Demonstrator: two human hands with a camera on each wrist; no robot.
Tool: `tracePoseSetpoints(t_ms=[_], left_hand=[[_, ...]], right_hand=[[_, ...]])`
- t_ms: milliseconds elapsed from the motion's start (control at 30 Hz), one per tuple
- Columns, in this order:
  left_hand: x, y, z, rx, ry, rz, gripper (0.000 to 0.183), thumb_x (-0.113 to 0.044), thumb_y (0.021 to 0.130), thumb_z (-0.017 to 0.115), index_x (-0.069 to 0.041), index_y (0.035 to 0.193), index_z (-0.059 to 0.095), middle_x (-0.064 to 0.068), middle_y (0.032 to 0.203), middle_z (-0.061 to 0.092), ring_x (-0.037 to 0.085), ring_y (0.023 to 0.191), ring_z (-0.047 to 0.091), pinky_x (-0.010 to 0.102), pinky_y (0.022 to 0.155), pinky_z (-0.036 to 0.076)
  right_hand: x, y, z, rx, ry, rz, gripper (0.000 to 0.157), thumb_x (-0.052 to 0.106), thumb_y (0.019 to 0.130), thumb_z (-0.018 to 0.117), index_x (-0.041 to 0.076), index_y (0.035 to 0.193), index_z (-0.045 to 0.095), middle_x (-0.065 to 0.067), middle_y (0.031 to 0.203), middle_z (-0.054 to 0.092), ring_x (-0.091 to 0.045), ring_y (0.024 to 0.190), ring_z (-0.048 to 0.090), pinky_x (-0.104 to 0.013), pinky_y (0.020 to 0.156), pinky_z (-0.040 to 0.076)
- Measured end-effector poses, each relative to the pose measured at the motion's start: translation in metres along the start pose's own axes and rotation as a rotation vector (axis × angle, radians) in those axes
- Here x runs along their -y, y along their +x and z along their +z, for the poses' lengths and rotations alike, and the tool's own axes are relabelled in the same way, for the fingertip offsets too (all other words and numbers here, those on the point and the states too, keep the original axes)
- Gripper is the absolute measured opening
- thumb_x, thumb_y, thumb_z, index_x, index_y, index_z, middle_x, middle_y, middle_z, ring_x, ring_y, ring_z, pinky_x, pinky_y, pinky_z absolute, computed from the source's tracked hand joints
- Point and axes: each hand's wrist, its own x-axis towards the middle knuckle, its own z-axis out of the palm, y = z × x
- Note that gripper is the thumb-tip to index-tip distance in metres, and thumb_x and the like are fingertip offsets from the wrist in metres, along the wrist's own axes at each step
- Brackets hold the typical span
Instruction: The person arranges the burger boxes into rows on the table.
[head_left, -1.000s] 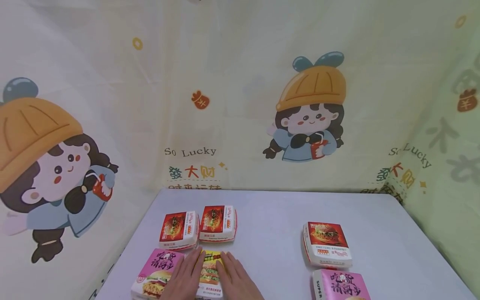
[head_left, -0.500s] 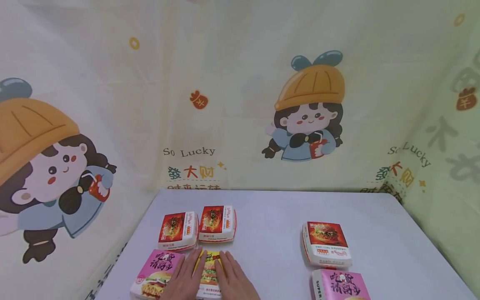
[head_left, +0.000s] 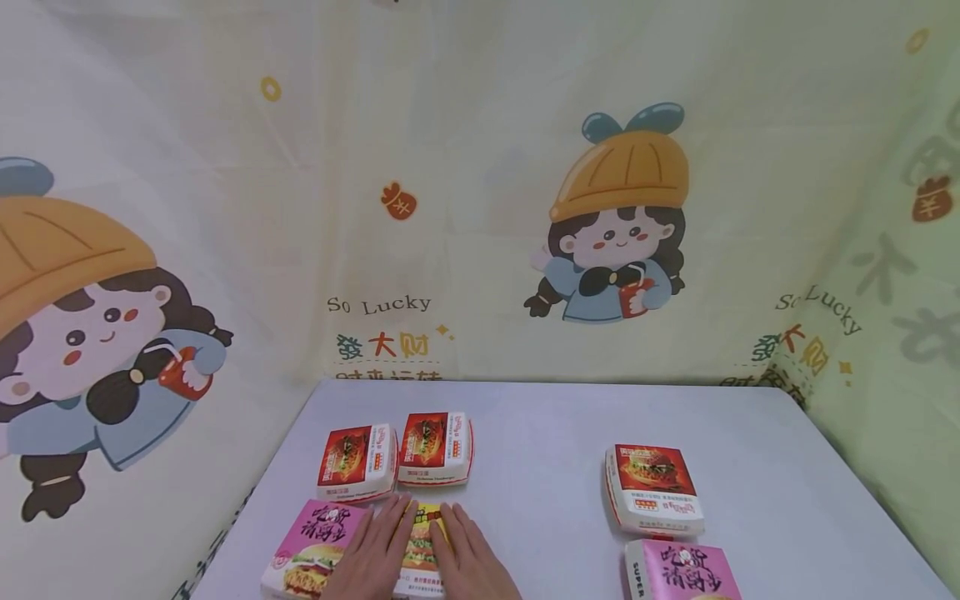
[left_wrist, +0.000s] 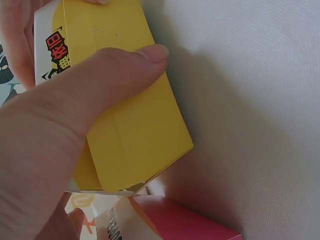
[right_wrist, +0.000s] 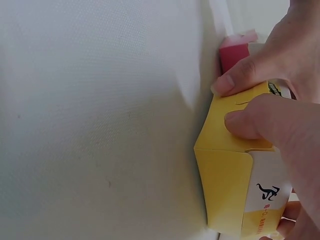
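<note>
In the head view a yellow hamburger box lies flat on the table at the front left, between my hands. My left hand holds its left part, fingers reaching over the top. On its right part my right hand does the same. The left wrist view has the left thumb pressed on the box's plain yellow side. Both thumbs appear on that side in the right wrist view, the right thumb lower in the picture. Close on the left is a pink hamburger box, partly covered by the left hand.
Two red-and-white hamburger boxes, a left one and a right one, sit side by side just behind. Another red-and-white box and a second pink box stand at the right. A printed curtain surrounds the pale table.
Both hands stay on the yellow box, which has hardly moved. The head view has shifted slightly; the other boxes keep their places.
</note>
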Motion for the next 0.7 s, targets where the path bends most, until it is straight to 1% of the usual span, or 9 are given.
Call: tracePoseSetpoints(t_ms=[100, 167, 200, 300, 433, 500, 600, 667, 700], left_hand=[[0.0015, 0.0002, 0.0029, -0.077, 0.059, 0.044, 0.118, -0.094, 0.072, 0.038, -0.005, 0.148, 0.04, 0.011, 0.154, 0.043, 0.032, 0.145, 0.038, 0.033, 0.127, -0.008], [0.0027, 0.0006, 0.0053, -0.147, 0.107, 0.083, 0.116, -0.094, 0.073, 0.038, -0.004, 0.146, 0.044, 0.011, 0.15, 0.048, 0.031, 0.141, 0.043, 0.023, 0.12, -0.022], [0.0034, 0.001, 0.0062, -0.18, 0.133, 0.102, 0.115, -0.093, 0.073, 0.038, -0.003, 0.145, 0.046, 0.011, 0.148, 0.05, 0.031, 0.139, 0.045, 0.021, 0.117, -0.026], [0.0044, 0.0025, 0.0077, -0.247, 0.183, 0.142, 0.115, -0.093, 0.073, 0.038, -0.002, 0.142, 0.049, 0.012, 0.145, 0.053, 0.031, 0.135, 0.049, 0.022, 0.118, -0.025], [0.0041, 0.0039, 0.0086, -0.278, 0.185, 0.171, 0.114, -0.092, 0.074, 0.04, -0.002, 0.141, 0.049, 0.013, 0.144, 0.053, 0.032, 0.134, 0.05, 0.022, 0.118, -0.024], [0.0034, 0.0043, 0.0089, -0.285, 0.18, 0.175, 0.113, -0.092, 0.074, 0.041, -0.002, 0.141, 0.049, 0.013, 0.144, 0.053, 0.032, 0.134, 0.05, 0.021, 0.121, -0.019], [0.0009, 0.0055, 0.0079, -0.279, 0.172, 0.174, 0.113, -0.091, 0.074, 0.041, -0.002, 0.142, 0.049, 0.013, 0.144, 0.053, 0.032, 0.135, 0.05, 0.029, 0.126, 0.011], [-0.0025, 0.0068, 0.0067, -0.255, 0.146, 0.159, 0.113, -0.091, 0.075, 0.042, -0.001, 0.143, 0.048, 0.014, 0.145, 0.052, 0.032, 0.136, 0.048, 0.036, 0.12, 0.032], [-0.0042, 0.0077, 0.0063, -0.246, 0.139, 0.156, 0.113, -0.091, 0.075, 0.041, -0.001, 0.143, 0.047, 0.014, 0.146, 0.051, 0.033, 0.136, 0.048, 0.041, 0.116, 0.039]], right_hand=[[0.0005, -0.0004, 0.0019, -0.005, 0.008, 0.01, 0.1, 0.085, 0.087, 0.015, 0.013, 0.152, 0.037, -0.007, 0.162, 0.031, -0.025, 0.149, 0.031, -0.035, 0.116, 0.04], [0.0008, -0.0011, 0.0022, -0.006, 0.015, 0.02, 0.1, 0.085, 0.086, 0.016, 0.013, 0.152, 0.037, -0.007, 0.162, 0.03, -0.025, 0.149, 0.031, -0.036, 0.115, 0.04], [0.0012, -0.0013, 0.0021, -0.005, 0.019, 0.026, 0.101, 0.086, 0.086, 0.016, 0.013, 0.152, 0.037, -0.006, 0.162, 0.03, -0.025, 0.149, 0.031, -0.036, 0.115, 0.041], [0.0012, -0.0019, -0.0001, 0.002, 0.034, 0.043, 0.102, 0.087, 0.085, 0.018, 0.013, 0.152, 0.037, -0.005, 0.162, 0.03, -0.024, 0.149, 0.03, -0.037, 0.116, 0.04], [0.0016, -0.0026, -0.0034, 0.036, 0.069, 0.069, 0.102, 0.087, 0.085, 0.019, 0.013, 0.153, 0.036, -0.005, 0.162, 0.029, -0.024, 0.15, 0.028, -0.038, 0.117, 0.038], [0.0019, -0.0035, -0.0041, 0.05, 0.088, 0.082, 0.103, 0.087, 0.085, 0.02, 0.013, 0.153, 0.035, -0.005, 0.163, 0.028, -0.025, 0.151, 0.027, -0.039, 0.118, 0.037], [0.0011, -0.0045, -0.004, 0.032, 0.091, 0.078, 0.102, 0.086, 0.086, 0.021, 0.01, 0.154, 0.034, -0.007, 0.163, 0.028, -0.025, 0.151, 0.026, -0.038, 0.119, 0.036], [-0.0001, -0.0046, -0.0037, 0.009, 0.072, 0.066, 0.103, 0.085, 0.087, 0.022, 0.008, 0.154, 0.034, -0.008, 0.162, 0.029, -0.026, 0.151, 0.027, -0.037, 0.119, 0.036], [-0.0012, -0.0047, -0.0036, -0.004, 0.057, 0.058, 0.103, 0.085, 0.087, 0.022, 0.007, 0.153, 0.034, -0.009, 0.162, 0.03, -0.026, 0.151, 0.028, -0.037, 0.118, 0.036]])
